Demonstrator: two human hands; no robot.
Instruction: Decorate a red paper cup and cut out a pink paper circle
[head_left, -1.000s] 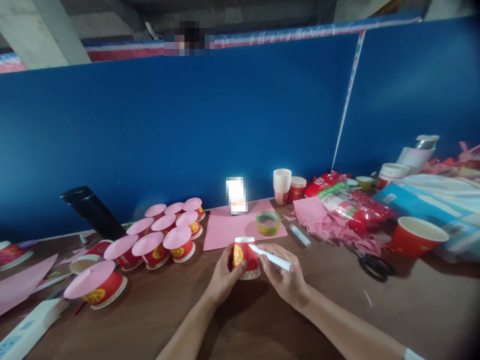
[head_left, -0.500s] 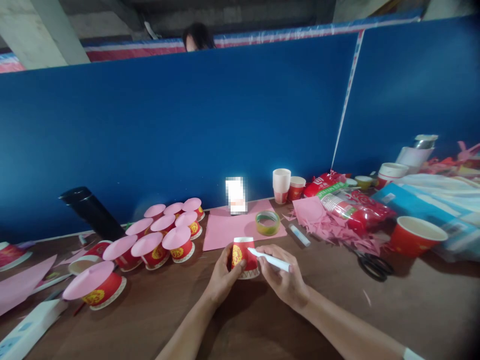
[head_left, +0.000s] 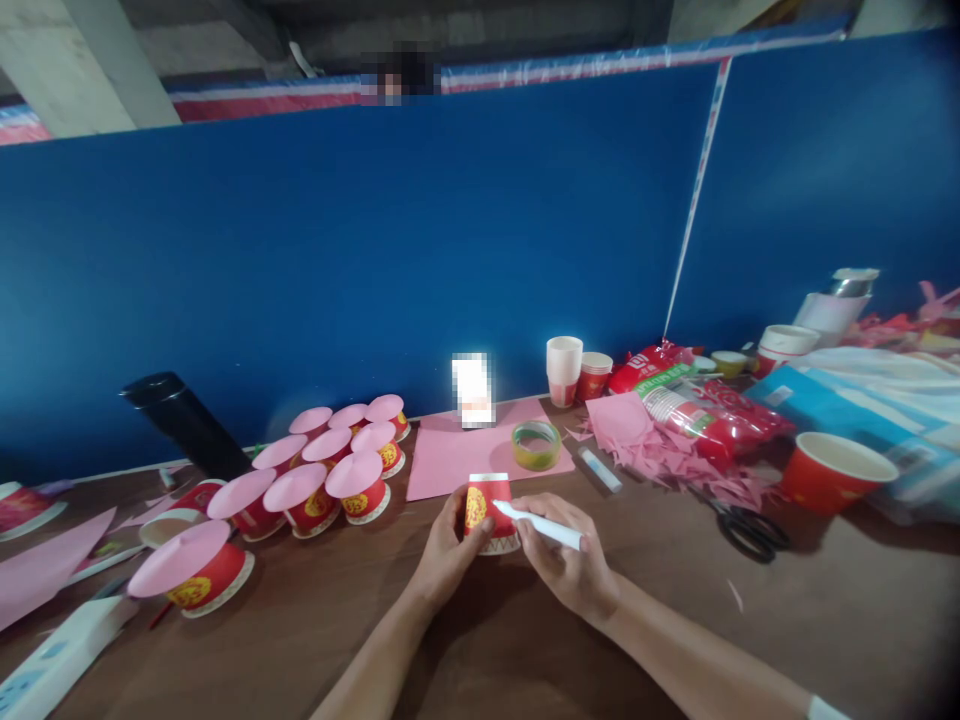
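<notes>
Blue partition stood beyond left hand and right hand. Brown worktop lay under both. Pink-topped cups sat left of left hand. Left hand wrapped red cup from the side, thumb on its front; cup was upside down, between the hands. Tape roll lay just beyond right hand. Right hand pinched white pen, tip at cup's front, contact unclear.
</notes>
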